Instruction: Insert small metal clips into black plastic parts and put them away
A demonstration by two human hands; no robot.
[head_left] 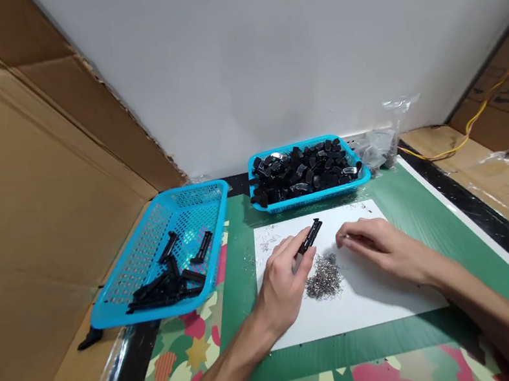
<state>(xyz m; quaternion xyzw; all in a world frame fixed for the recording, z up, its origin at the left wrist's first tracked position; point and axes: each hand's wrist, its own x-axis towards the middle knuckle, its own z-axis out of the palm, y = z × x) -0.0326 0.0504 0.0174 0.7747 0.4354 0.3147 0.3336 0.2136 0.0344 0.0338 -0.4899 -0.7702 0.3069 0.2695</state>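
My left hand point(284, 280) is closed around a long black plastic part point(310, 236), which points up and away to the right. To its right, my right hand point(374, 241) has thumb and forefinger pinched together; whatever lies between the fingertips is too small to make out. Between and below both hands, a heap of small metal pieces, like tiny springs or pins point(324, 280), rests on a white sheet point(308, 329). A few more of these small pieces point(269, 239) are scattered at the sheet's upper left.
On the left stands a blue basket point(226, 212) with several long black parts point(166, 288). At the back, another blue basket point(315, 198) is heaped with small black pieces. Clear plastic bags point(377, 146) sit beside it. Cardboard point(22, 159) walls the left side; a yellow wire point(469, 125) runs at right.
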